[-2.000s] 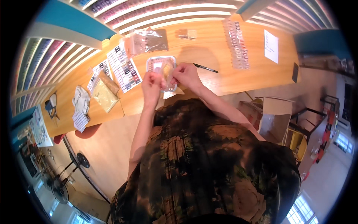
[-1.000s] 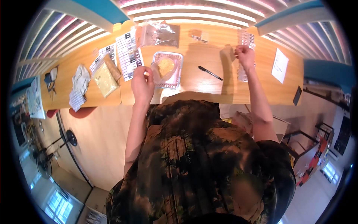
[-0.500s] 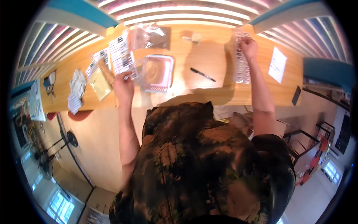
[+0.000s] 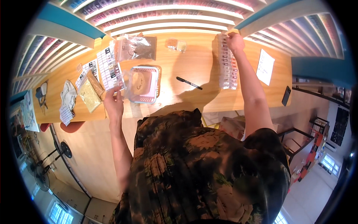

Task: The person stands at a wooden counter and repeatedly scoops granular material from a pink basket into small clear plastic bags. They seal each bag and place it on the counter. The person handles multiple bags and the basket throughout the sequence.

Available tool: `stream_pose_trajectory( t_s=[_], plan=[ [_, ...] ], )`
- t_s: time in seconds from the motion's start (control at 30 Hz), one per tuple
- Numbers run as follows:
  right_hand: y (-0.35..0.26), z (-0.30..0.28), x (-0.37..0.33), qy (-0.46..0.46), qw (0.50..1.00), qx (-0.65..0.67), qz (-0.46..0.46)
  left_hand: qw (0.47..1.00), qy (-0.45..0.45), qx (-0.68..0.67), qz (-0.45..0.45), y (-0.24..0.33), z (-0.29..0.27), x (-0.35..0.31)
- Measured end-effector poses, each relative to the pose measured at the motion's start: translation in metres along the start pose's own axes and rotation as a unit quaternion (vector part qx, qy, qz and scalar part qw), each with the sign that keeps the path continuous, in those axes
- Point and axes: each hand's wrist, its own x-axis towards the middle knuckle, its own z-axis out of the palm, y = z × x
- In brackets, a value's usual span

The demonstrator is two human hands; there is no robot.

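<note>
Two side-by-side rows of small clear plastic boxes (image 4: pixel 228 69) with coloured contents and labels run from near to far on the right of the wooden table. At their far end is my right hand (image 4: pixel 235 43), fingers closed; what is between them is hidden. My left hand (image 4: pixel 114 103) is at the near end of a printed label sheet (image 4: pixel 108 67), its fingertips pinched by a clear plastic bag (image 4: pixel 126 83). Whether it grips the bag or the sheet is unclear. That bag overlaps a pale plastic basket (image 4: pixel 156 87) with a round brown item (image 4: pixel 140 83) inside.
A black marker (image 4: pixel 189 83) lies mid-table, with a small clear packet (image 4: pixel 176 45) beyond it. A bag of dark contents (image 4: pixel 140 47) sits far left; a gold packet (image 4: pixel 89 95) and crumpled cloth (image 4: pixel 68 95) lie left. Rightward are handwritten paper (image 4: pixel 265 67) and a phone (image 4: pixel 286 96). Shelves (image 4: pixel 164 20) line the back.
The whole view has shifted, moving the table's things left and down in the picture. My right hand has moved farther along the box rows to their far end. My left hand has stayed near the sheet.
</note>
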Motion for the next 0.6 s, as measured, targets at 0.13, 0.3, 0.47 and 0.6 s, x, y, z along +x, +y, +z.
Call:
stream_pose_trajectory(
  t_s=[0.13,0.3,0.47,0.6],
  plan=[
    [-0.011,0.013,0.005,-0.018,0.997,-0.07,-0.003,1.0,-0.011,0.008,-0.015,-0.008,-0.001,0.0],
    [-0.005,0.039,0.009,0.008,0.995,-0.091,-0.034,1.0,-0.016,-0.002,-0.021,-0.011,-0.001,-0.001],
    [-0.011,0.041,0.007,0.023,0.994,-0.094,-0.047,1.0,-0.015,0.01,-0.013,-0.005,-0.003,-0.003],
    [-0.007,0.049,0.011,0.03,0.994,-0.069,-0.085,0.999,-0.027,0.016,-0.008,-0.003,0.0,0.0]
  ],
)
